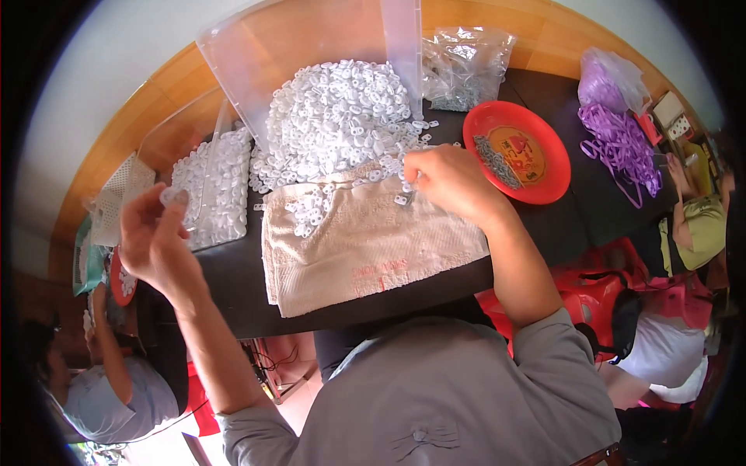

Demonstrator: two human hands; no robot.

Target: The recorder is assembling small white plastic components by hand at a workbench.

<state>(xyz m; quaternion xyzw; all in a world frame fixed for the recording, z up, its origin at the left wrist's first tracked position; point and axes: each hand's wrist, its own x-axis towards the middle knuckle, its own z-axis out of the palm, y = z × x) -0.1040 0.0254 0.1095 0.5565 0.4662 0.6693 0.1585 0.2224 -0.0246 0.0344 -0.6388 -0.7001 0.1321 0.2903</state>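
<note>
My left hand [155, 241] is raised at the left above a bin of white pieces, with a small white plastic piece [176, 196] pinched between thumb and fingertips. My right hand [451, 182] reaches over the far right part of a folded beige towel [373, 248]. Its fingers are curled together beside loose white plastic pieces, and whatever they grip is hidden. Several more white pieces [309, 211] lie scattered on the towel's left part. Behind it, a large heap of the same two-holed pieces [334, 109] spills from a tipped clear plastic bin [402, 39].
A red plate [553, 147] holding small grey metal parts [493, 161] stands right of my right hand. Farther off are a clear bag of metal parts [466, 70] and purple ribbon [622, 147]. A second clear bin [214, 186] is full of white pieces. People sit at both sides.
</note>
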